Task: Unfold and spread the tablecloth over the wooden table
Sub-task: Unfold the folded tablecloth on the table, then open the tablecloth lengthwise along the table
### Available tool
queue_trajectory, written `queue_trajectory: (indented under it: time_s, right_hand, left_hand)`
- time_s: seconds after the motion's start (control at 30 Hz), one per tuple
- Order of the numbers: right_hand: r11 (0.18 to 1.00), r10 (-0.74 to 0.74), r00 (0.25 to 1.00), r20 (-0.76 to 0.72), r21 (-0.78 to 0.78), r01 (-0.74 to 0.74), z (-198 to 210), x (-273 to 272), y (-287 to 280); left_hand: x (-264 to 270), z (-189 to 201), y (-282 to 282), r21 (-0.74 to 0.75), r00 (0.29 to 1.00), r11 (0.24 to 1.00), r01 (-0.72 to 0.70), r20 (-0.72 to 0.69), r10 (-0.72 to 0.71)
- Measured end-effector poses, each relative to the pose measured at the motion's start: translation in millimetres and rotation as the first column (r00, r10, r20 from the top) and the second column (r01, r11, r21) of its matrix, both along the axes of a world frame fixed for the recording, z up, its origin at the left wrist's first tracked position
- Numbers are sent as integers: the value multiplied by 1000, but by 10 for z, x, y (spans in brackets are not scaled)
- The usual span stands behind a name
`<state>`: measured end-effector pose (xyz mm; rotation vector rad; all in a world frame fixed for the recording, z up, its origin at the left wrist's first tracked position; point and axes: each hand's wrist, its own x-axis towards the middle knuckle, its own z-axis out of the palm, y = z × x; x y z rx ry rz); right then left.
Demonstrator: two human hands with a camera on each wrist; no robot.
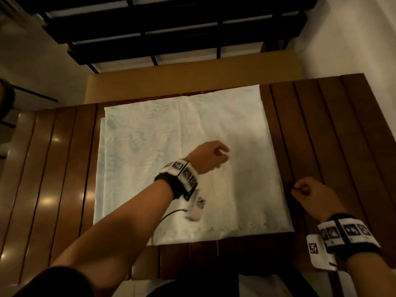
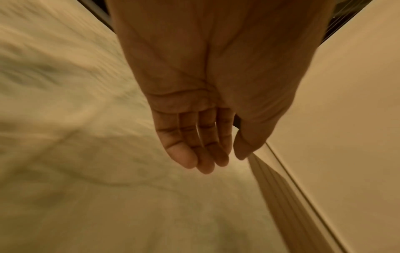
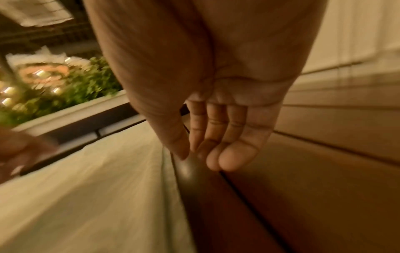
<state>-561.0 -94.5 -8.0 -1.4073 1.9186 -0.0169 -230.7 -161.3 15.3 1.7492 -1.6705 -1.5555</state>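
Your left hand point(image 1: 211, 154): one. Its fingers point(image 2: 190, 150) hang loosely curled and together, thumb apart, gripping nothing; the hand hovers above the right-of-centre part of the tablecloth point(image 1: 150, 168).

Your right hand point(image 1: 310, 194): one. Its fingers point(image 3: 229, 154) are loosely curled, the thumb tip close against the forefinger; the wrist view is too blurred to tell whether they pinch anything. The hand sits over bare wood, just beside the cloth's right edge.

Wristbands point(image 1: 182, 179): two, one per wrist, each black with white marker tiles; a small white camera unit hangs under each.

Tablecloth: one, pale with a faint bluish leaf pattern, lying flat as a folded rectangle. A second layer shows offset along its left edge. It covers the middle of the table point(image 1: 53, 168), reaching the far edge and stopping a little short of the near edge.

Table: one, of dark glossy wooden slats running away from you, bare on both sides of the cloth, with lamp reflections on the left slats.

Room: pale walls to left and right; a tan ledge point(image 1: 171, 82) beyond the table; a black slatted frame point(image 1: 171, 28) above that. The right wrist view shows a planter of green foliage point(image 3: 86, 89) with blurred lights beyond the table's end.
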Motion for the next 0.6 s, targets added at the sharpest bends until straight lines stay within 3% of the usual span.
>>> queue_trajectory:
  time_s: [0.1, 0.23, 0.37, 0.5, 0.6]
  right_hand:
    - [994, -76, 997, 26, -73, 78, 54, 238, 210]
    - [985, -10, 999, 45, -174, 17, 129, 863, 504]
    - [967, 175, 983, 55, -198, -161, 62, 1726, 714]
    - [928, 356, 934, -6, -110, -355, -118, 2472, 859]
    - [923, 366, 926, -89, -91, -373, -186, 2900, 930]
  left_hand:
    - [873, -174, 551, -27, 993, 1000, -14, 117, 18]
    - [2013, -206, 1396, -58, 930, 998, 12, 368, 10]
    - [2913, -237, 2014, -103, 807, 963, 247, 572, -146]
    - [3279, -292, 2277, -42, 674, 843, 536, 623, -397]
    - [3280, -325, 2236, -92, 619, 774, 626, 662, -422]
